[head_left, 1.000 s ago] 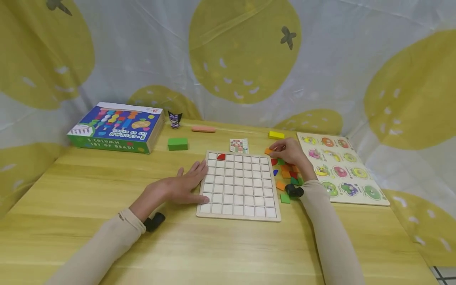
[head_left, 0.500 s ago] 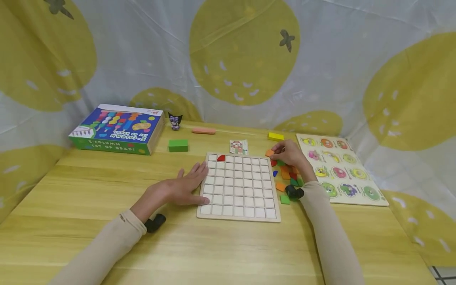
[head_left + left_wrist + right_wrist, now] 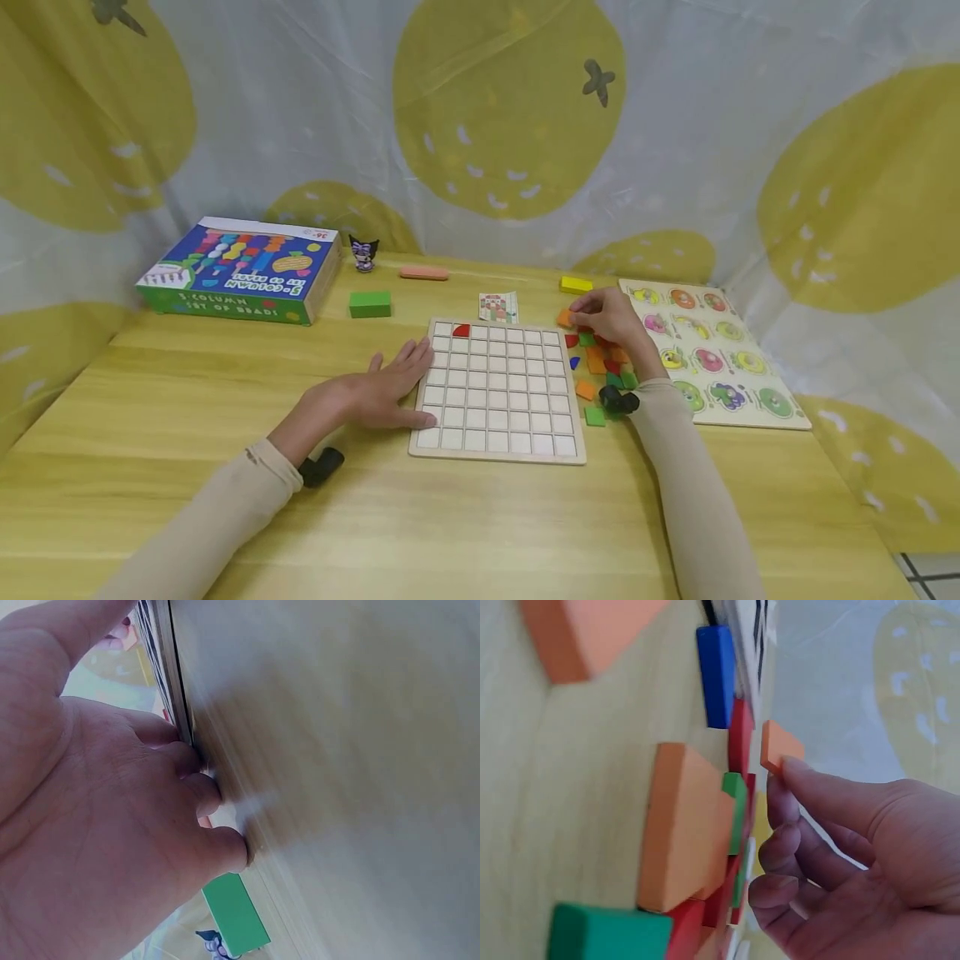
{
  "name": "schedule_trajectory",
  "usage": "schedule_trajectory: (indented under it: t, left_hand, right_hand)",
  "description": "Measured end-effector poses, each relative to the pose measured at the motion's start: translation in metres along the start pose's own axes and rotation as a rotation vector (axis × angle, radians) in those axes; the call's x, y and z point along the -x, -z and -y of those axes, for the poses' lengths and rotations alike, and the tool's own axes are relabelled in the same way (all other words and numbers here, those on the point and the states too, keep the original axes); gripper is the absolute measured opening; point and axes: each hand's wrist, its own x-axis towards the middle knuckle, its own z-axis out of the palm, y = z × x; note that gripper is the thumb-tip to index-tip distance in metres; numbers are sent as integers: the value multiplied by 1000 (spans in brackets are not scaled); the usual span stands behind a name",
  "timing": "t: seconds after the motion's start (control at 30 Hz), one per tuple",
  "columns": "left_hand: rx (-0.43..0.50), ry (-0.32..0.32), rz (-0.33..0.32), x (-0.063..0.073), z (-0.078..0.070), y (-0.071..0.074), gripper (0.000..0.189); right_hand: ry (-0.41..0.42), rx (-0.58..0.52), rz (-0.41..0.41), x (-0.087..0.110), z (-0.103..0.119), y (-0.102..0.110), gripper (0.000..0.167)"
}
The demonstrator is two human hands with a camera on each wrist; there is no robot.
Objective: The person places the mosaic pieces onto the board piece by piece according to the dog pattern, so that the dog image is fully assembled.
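My right hand pinches an orange tile between thumb and fingers, raised over the back of the loose pieces. A wooden grid board lies in the middle of the table, with one red quarter-round tile in its top row. Along the board's left edge rests my left hand, fingers straight and thumb over the lower left corner. Beside the board's right edge lie several loose tiles: orange, green, red and a blue piece. Part of this pile is hidden under the right hand and wrist.
A fruit puzzle board lies to the right of the pile. Behind the grid board are a small picture card, a yellow block, a pink stick, a green block, a figurine and a bead-set box.
The head view has shifted slightly, moving everything a little left in the picture. The right hand keeps its pinch on the orange tile, and the left hand stays at the board's edge.
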Motion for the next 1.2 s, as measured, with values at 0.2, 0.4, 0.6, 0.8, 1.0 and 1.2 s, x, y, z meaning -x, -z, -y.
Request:
schedule_trajectory:
  t: [0.2,0.4,0.6,0.8,1.0,1.2]
  left_hand:
    - [-46,25,5,-5,7,-1,127]
    - [-51,11,-14,-9,10,-4,128]
    - [-32,20,-1,-13,19,-7,128]
    - [-55,43,6,-10,14,-4,124]
    - [-61,49,5,-8,10,-2,124]
    - [-59,52,5,-9,10,-3,124]
  right_hand:
    - [-8,-42,17,0,14,3,22]
    - [14,-105,69,1,28,-3,23]
    - [56,-139,133,1,39,-19,22]
    - [66,-174,167,-1,50,-30,19]
    - [76,-165,201,-7,57,-43,16]
    - [117,-167,223,-10,70,-52,13]
